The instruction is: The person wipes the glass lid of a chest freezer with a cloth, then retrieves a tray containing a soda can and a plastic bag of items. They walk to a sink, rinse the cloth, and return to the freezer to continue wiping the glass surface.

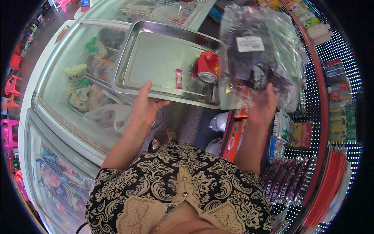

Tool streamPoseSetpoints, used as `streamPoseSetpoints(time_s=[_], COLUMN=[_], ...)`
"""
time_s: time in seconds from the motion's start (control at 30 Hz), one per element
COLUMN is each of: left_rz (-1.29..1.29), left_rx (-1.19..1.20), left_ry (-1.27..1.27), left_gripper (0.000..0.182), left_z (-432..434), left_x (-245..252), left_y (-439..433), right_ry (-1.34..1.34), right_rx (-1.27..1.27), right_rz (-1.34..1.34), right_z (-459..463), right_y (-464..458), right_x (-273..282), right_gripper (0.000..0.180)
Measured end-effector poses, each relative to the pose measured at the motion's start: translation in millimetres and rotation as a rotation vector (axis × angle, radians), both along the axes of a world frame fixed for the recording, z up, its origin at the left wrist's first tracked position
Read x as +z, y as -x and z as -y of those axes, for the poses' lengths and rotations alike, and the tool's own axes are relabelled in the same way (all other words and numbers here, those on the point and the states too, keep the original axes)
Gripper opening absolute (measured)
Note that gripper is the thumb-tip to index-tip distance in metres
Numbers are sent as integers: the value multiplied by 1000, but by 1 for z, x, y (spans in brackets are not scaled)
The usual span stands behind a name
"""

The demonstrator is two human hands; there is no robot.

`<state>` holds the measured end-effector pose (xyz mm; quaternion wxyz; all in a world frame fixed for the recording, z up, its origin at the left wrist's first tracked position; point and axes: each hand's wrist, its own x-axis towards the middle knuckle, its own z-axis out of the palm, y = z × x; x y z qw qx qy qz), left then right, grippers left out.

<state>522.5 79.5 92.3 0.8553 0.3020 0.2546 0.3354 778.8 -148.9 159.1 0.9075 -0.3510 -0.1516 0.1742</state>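
Note:
My left hand [145,106] grips the near left rim of a rectangular stainless steel tray [157,52], thumb over the edge. Inside the tray, a dented red drink can [208,67] lies tilted at the right end. A small pink-wrapped sweet [178,79] rests near the front wall. My right hand [263,103] holds a clear plastic bag [280,67] with dark contents and a white printed label. The bag hangs beside the tray's right end and overlaps its edge. Some of the right fingers are hidden behind the plastic.
A glass-topped chest freezer [73,117] with bagged food stands at left. Shelves with a red edge [320,117] hold boxed toothpaste [343,122] and other packets at right. An orange carton [235,137] lies below my right forearm. Pink plastic stools [10,128] stand far left.

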Motion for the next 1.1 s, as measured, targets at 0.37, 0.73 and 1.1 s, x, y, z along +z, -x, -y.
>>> streamPoseSetpoints(time_s=[0.37, 0.73, 1.1], left_rz=[-35, 134, 5], left_rx=[30, 88, 413], left_ry=[29, -59, -48], left_gripper=[67, 73, 90], left_z=[38, 15, -30], left_x=[29, -11, -26], left_y=[-5, 5, 94], right_ry=[105, 209, 735], right_rx=[403, 862, 174], right_rz=[-139, -174, 432], right_z=[-131, -121, -17], right_y=[88, 102, 54], right_x=[-7, 9, -51], right_gripper=[35, 45, 54])
